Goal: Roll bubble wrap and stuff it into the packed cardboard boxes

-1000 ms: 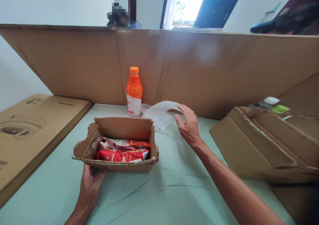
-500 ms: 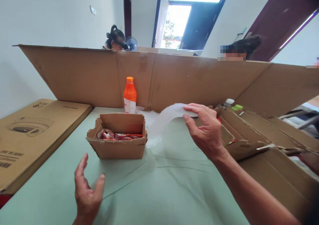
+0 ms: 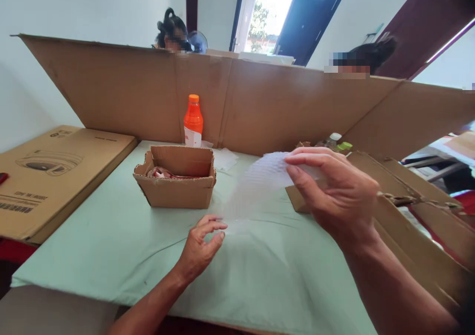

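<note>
My right hand [image 3: 336, 191] grips the upper end of a clear bubble-wrap sheet [image 3: 260, 181] and holds it up above the green cloth. My left hand [image 3: 202, 243] pinches the sheet's lower end close to the cloth. Behind the left hand stands a small open cardboard box [image 3: 176, 189] with red snack packets [image 3: 163, 173] inside. An orange drink bottle [image 3: 193, 121] stands upright behind the box, against the cardboard wall.
A tall cardboard screen [image 3: 260, 102] closes off the back of the table. A flat printed carton [image 3: 48, 171] lies at the left, torn cardboard pieces [image 3: 415, 211] at the right. Another clear sheet [image 3: 224, 158] lies near the bottle. Two people sit beyond the screen.
My right hand lifted the bubble wrap from beside the bottle and drew it toward me. My left hand let go of the small box and took hold of the sheet's lower end.
</note>
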`<control>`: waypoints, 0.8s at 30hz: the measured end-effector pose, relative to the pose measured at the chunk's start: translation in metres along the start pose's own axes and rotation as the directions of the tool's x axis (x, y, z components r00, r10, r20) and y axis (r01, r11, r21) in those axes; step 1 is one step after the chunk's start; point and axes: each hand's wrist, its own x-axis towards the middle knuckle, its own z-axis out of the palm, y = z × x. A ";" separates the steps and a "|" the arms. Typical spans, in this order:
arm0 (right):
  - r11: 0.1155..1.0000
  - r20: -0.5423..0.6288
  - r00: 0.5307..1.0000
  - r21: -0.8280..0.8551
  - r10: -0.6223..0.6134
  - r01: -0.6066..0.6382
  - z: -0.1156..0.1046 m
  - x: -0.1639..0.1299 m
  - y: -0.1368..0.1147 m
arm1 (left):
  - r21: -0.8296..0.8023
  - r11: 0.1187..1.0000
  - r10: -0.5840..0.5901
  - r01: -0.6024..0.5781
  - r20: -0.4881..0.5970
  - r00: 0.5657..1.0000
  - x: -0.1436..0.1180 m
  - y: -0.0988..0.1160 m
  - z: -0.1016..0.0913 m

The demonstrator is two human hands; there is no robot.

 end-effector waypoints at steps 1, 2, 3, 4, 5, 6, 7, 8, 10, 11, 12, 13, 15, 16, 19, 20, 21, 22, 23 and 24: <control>0.999 0.045 0.998 0.023 0.035 -0.036 0.006 -0.003 0.005 | -0.042 0.994 -0.101 0.102 0.017 0.995 -0.006 -0.003 0.000; 0.997 0.101 0.993 0.042 0.067 -0.071 0.015 -0.007 0.013 | -0.085 0.977 -0.196 0.198 0.026 0.980 -0.013 -0.005 -0.001; 0.993 0.164 0.982 0.054 0.094 -0.105 0.027 -0.012 0.022 | -0.127 0.950 -0.282 0.284 0.036 0.959 -0.020 -0.007 -0.002; 0.989 0.231 0.965 0.061 0.120 -0.138 0.042 -0.019 0.032 | -0.167 0.919 -0.354 0.357 0.049 0.934 -0.027 -0.009 -0.004; 0.983 0.297 0.943 0.061 0.148 -0.173 0.059 -0.028 0.043 | -0.202 0.885 -0.416 0.419 0.063 0.907 -0.034 -0.010 -0.007; 0.976 0.362 0.915 0.056 0.177 -0.211 0.078 -0.039 0.053 | -0.227 0.852 -0.466 0.471 0.080 0.881 -0.040 -0.011 -0.009; 0.967 0.424 0.882 0.048 0.208 -0.251 0.097 -0.051 0.062 | -0.246 0.822 -0.507 0.514 0.094 0.857 -0.045 -0.013 -0.012; 0.957 0.476 0.847 0.036 0.236 -0.287 0.115 -0.063 0.070 | -0.263 0.794 -0.540 0.547 0.106 0.835 -0.049 -0.014 -0.015; 0.942 0.539 0.797 0.019 0.274 -0.336 0.145 -0.086 0.080 | -0.294 0.753 -0.582 0.588 0.120 0.804 -0.054 -0.020 -0.020; 0.936 0.552 0.784 0.016 0.284 -0.350 0.154 -0.096 0.083 | -0.301 0.744 -0.590 0.597 0.125 0.798 -0.056 -0.023 -0.022; 0.932 0.560 0.777 0.022 0.288 -0.361 0.159 -0.106 0.084 | -0.298 0.742 -0.590 0.600 0.133 0.796 -0.057 -0.026 -0.023; 0.928 0.566 0.772 0.033 0.288 -0.370 0.159 -0.114 0.083 | -0.282 0.749 -0.587 0.600 0.139 0.797 -0.057 -0.030 -0.024; 0.918 0.589 0.759 0.069 0.278 -0.390 0.147 -0.129 0.079 | -0.203 0.789 -0.567 0.580 0.122 0.815 -0.058 -0.037 -0.025; 0.912 0.610 0.749 0.099 0.260 -0.397 0.136 -0.137 0.076 | -0.141 0.824 -0.540 0.548 0.098 0.836 -0.059 -0.039 -0.025; 0.880 0.718 0.680 0.215 0.152 -0.423 0.098 -0.162 0.057 | 0.081 0.932 -0.355 0.355 -0.004 0.935 -0.059 -0.043 -0.026; 0.864 0.755 0.646 0.245 0.114 -0.439 0.086 -0.171 0.048 | 0.147 0.947 -0.283 0.284 -0.029 0.959 -0.058 -0.044 -0.026; 0.848 0.785 0.614 0.263 0.089 -0.460 0.077 -0.181 0.038 | 0.199 0.953 -0.224 0.229 -0.045 0.973 -0.057 -0.043 -0.026; 0.834 0.805 0.587 0.264 0.085 -0.484 0.071 -0.191 0.028 | 0.235 0.953 -0.183 0.192 -0.058 0.981 -0.055 -0.043 -0.026; 0.822 0.814 0.572 0.252 0.106 -0.511 0.068 -0.200 0.018 | 0.258 0.951 -0.159 0.170 -0.061 0.985 -0.053 -0.042 -0.026; 0.808 0.808 0.570 0.235 0.146 -0.540 0.068 -0.209 0.008 | 0.273 0.949 -0.146 0.157 -0.058 0.988 -0.050 -0.040 -0.026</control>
